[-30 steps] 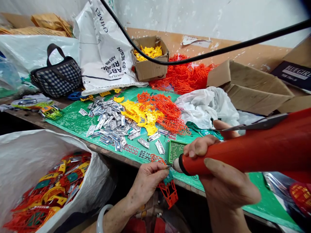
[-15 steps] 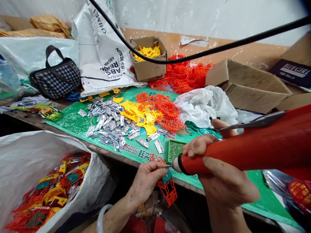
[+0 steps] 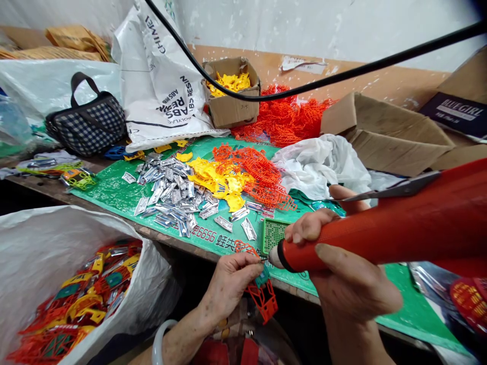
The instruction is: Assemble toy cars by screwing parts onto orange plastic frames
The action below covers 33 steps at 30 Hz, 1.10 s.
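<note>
My right hand (image 3: 353,284) is wrapped round a red electric screwdriver (image 3: 384,228) with a metal lever along its top. Its pale nose and thin bit point left, to the fingertips of my left hand (image 3: 224,284). Those fingers pinch at the bit's tip and hold an orange plastic toy frame (image 3: 266,304) with a teal part (image 3: 262,276) on it, over the table's front edge. Whether a screw sits at the tip is too small to tell. Just behind the tip stands a green perforated tray (image 3: 274,238).
Silver plates (image 3: 171,187), yellow parts (image 3: 220,177) and orange frames (image 3: 254,170) lie heaped on the green table cover (image 3: 110,185). At lower left, a white sack (image 3: 34,243) holds assembled pieces. Cartons (image 3: 399,134) line the back, and a black cable (image 3: 323,83) hangs across above.
The screwdriver and my right hand have shifted very slightly left. My left hand and the orange toy frame stay nearly in place.
</note>
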Available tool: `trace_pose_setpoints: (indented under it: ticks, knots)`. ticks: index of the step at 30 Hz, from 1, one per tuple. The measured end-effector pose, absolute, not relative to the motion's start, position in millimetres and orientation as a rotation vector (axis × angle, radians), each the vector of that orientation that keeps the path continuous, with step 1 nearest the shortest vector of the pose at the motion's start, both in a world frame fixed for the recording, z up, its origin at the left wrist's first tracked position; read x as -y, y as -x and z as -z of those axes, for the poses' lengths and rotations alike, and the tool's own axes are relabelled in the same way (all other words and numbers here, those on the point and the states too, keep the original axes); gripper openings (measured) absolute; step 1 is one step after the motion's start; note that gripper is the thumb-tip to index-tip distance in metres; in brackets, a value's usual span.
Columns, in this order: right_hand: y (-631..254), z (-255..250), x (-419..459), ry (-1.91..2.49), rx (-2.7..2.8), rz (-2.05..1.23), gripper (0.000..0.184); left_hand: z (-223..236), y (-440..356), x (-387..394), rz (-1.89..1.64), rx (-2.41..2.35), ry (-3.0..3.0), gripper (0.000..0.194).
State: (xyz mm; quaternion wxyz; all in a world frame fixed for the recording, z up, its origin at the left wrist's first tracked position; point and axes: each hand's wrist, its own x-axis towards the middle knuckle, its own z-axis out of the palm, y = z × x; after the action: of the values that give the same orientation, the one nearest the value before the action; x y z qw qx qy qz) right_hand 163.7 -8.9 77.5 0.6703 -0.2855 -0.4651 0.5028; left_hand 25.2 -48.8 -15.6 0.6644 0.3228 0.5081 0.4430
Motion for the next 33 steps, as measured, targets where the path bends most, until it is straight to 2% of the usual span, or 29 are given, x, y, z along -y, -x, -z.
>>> trace_pose_setpoints:
  ticks: [18,24,33]
  knots:
    - [-166,-77,10,0.616,1.013,-1.167,0.053,12,-28,49,-0.984,-1.19,-0.775,0.018]
    - [-170,-76,11,0.579,1.034,-1.185,0.057,19,-30,51,-1.025,-1.102,-0.683,0.028]
    - [-174,-69,14,0.593,1.072,-1.18,0.057,27,-29,57,-1.052,-1.048,-0.786,0.033]
